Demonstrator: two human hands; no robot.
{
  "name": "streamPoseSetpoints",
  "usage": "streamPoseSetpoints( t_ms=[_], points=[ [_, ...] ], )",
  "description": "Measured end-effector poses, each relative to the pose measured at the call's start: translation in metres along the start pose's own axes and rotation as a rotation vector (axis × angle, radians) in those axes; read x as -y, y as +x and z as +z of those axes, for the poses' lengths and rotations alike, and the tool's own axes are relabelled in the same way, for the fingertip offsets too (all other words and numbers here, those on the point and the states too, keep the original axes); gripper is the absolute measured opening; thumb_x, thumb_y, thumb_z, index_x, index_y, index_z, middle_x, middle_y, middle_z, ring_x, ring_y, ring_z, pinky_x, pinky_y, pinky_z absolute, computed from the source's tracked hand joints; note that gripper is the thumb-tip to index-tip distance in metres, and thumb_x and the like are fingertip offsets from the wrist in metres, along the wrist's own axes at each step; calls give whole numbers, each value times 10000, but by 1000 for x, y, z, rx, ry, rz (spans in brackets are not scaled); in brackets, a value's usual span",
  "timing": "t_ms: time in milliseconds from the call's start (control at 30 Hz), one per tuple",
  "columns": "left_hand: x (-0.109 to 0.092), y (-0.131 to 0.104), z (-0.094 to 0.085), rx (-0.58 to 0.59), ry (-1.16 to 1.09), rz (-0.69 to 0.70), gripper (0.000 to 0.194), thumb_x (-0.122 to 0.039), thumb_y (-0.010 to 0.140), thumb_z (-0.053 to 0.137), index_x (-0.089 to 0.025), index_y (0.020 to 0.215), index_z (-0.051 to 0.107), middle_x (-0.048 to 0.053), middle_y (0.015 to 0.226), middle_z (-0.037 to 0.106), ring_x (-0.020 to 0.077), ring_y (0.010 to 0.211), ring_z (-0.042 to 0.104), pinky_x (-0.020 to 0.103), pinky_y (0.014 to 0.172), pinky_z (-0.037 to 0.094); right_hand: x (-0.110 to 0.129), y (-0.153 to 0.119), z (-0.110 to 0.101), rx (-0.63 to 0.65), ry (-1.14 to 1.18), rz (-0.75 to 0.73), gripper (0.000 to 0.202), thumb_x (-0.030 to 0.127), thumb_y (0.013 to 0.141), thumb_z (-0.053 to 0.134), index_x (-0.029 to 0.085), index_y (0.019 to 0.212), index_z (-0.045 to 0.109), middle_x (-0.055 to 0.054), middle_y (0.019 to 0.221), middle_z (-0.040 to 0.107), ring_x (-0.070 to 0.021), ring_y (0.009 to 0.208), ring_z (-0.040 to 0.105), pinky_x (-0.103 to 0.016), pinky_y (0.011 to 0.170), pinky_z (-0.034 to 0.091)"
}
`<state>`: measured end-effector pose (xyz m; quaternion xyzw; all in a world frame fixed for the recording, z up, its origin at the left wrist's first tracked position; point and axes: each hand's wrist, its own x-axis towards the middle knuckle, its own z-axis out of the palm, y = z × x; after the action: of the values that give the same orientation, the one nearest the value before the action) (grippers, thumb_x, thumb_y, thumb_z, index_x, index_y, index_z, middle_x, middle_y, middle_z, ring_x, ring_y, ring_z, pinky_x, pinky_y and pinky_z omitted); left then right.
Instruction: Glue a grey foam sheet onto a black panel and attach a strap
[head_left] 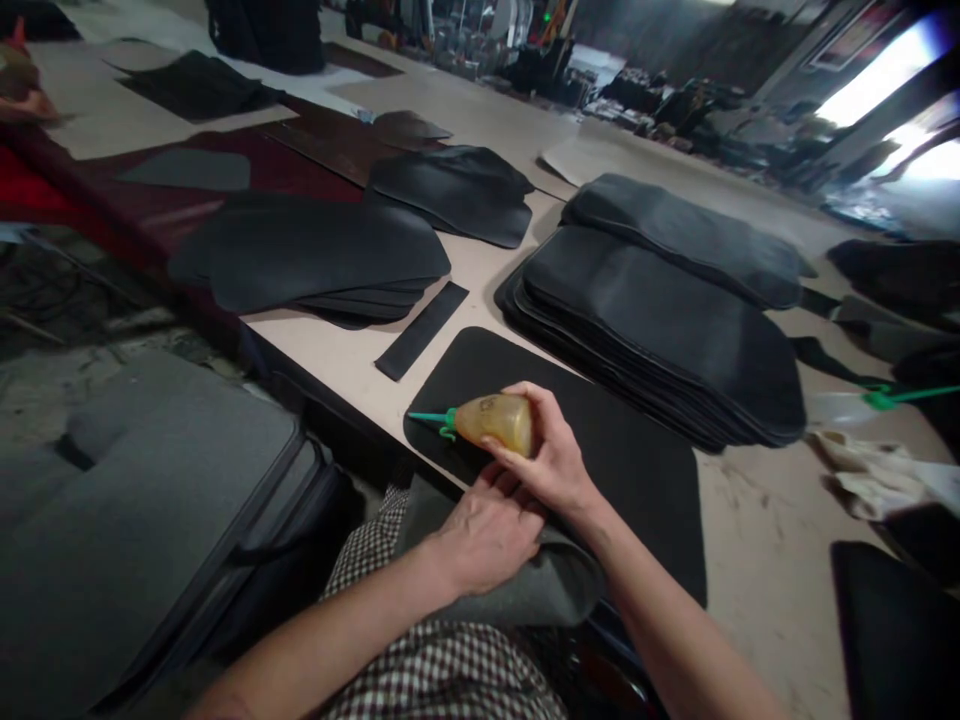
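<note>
My right hand [553,455] is wrapped round a squeeze bottle [491,422] of yellowish stuff, probably glue. The bottle lies nearly level, and its thin green nozzle [429,416] points left, over the corner of a black sheet [637,470] with rounded corners. Just below, my left hand [491,530] is closed with bent fingers at the near edge of the work, on a curled grey sheet [562,585]. Its fingertips are partly hidden under my right hand. Whether the grey piece is the underside of the black sheet, I cannot tell.
Beyond the sheet are a black strip [421,330], a thick stack of black pieces [652,320] and a fanned stack [330,250]. A second green nozzle [892,397] and a pale cloth [870,475] are at right. Grey sheets [150,500] are piled at left. Another person's hand [26,95] shows far left.
</note>
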<state>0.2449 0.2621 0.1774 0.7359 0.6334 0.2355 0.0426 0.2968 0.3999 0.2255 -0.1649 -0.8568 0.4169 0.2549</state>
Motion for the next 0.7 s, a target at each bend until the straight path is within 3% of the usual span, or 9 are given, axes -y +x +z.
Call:
streamPoseSetpoints(
  t_ms=[367, 567, 700],
  points=[
    [0, 1, -1, 9, 1, 4, 460, -378, 977, 620, -133, 1363, 575, 141, 1415, 625, 319, 1404, 500, 528, 1258, 293, 0, -2, -2, 24, -19, -13, 573, 475, 862, 808, 279, 1295, 488, -69, 1167, 598, -258, 994, 630, -409, 902, 559],
    [1, 0, 3, 8, 18, 9, 454, -389, 967, 635, -130, 1335, 583, 137, 1329, 674, 312, 1354, 547, 526, 1239, 326, -4, 4, -1, 26, -109, -182, 562, 459, 869, 789, 258, 1294, 482, -77, 1141, 605, -255, 948, 637, -381, 823, 578],
    [1, 0, 3, 19, 26, 3, 408, -444, 914, 713, -146, 1182, 640, 129, 1342, 658, 336, 1335, 552, 525, 1198, 388, -9, 13, -4, -6, -182, -265, 533, 438, 891, 759, 256, 1302, 473, -87, 1151, 603, -266, 977, 638, -378, 824, 577]
  ],
)
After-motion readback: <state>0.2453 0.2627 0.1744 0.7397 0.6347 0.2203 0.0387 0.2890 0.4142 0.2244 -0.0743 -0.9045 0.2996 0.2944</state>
